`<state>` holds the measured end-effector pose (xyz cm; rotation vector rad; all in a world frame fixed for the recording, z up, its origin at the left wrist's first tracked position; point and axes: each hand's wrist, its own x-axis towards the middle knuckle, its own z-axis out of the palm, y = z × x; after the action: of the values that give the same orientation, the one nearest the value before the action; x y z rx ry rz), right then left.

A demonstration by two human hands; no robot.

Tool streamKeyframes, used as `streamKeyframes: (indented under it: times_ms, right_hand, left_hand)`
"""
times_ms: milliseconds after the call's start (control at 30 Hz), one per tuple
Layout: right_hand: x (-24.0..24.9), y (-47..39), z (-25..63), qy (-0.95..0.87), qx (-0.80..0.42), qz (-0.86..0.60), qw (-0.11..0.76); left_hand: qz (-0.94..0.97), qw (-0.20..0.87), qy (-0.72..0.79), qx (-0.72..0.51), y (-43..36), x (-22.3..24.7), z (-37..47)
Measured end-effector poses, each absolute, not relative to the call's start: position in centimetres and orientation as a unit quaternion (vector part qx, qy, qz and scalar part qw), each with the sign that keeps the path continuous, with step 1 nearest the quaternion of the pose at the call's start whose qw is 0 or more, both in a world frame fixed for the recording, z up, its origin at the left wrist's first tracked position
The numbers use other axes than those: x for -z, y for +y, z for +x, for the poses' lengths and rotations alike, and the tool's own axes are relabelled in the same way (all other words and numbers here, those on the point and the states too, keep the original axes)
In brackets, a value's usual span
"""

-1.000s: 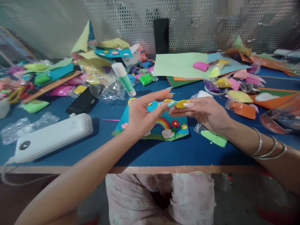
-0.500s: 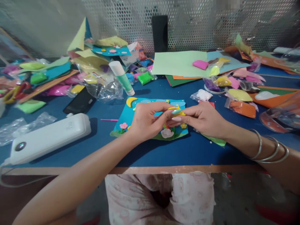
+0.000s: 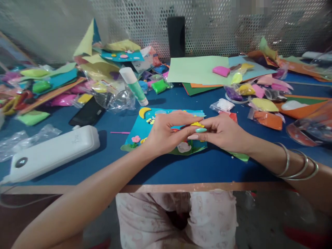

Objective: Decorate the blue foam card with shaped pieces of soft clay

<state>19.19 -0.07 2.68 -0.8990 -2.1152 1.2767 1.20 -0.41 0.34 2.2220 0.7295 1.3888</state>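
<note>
Your two hands have come together over the craft sheet (image 3: 142, 127); one second ago they stood a little apart, with more of the yellow piece (image 3: 197, 124) showing between them. Now your left hand (image 3: 166, 133) pinches this piece with its thumb and fingers, and your right hand (image 3: 225, 133) grips it from the other side, the two thumbs close together. Only a small part of the yellow remains visible (its exact shape I cannot tell).

For the work, I judge this means the piece is being pressed or formed in the fingers, and it is not yet set down anywhere. It is held above the right half of the sheet; whether some finger touches the sheet below, the view does not show.

Because your left hand has also moved lower, the yellow moon (image 3: 143, 112) in the upper left corner is now seen whole, and the little bee (image 3: 150, 120) beside it has come into sight. The pink flower (image 3: 136, 139) lies in the open too, but the middle of the sheet is mostly covered. The pink stick (image 3: 119, 132) rests at the sheet's left side, untouched.
</note>
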Motion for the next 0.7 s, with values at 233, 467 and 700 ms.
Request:
streamKeyframes:
  times_ms: [233, 467, 700]
  right_hand:
    - [-2.6, 0.1, 19.3, -0.696, -0.583, -0.320, 0.270]
    - [-2.3, 0.5, 19.7, -0.670, -0.607, -0.299, 0.304]
    - [-2.7, 0.0, 19.3, -0.781, -0.469, -0.318, 0.264]
  left_hand:
    - [0.746, 0.173, 0.358, -0.535, -0.6, -0.5, 0.8]
    - [0.721, 0.208, 0.368, -0.549, 0.3, -0.1, 0.5]
    - [0.834, 0.141, 0.254, -0.470, -0.5, -0.4, 1.0]
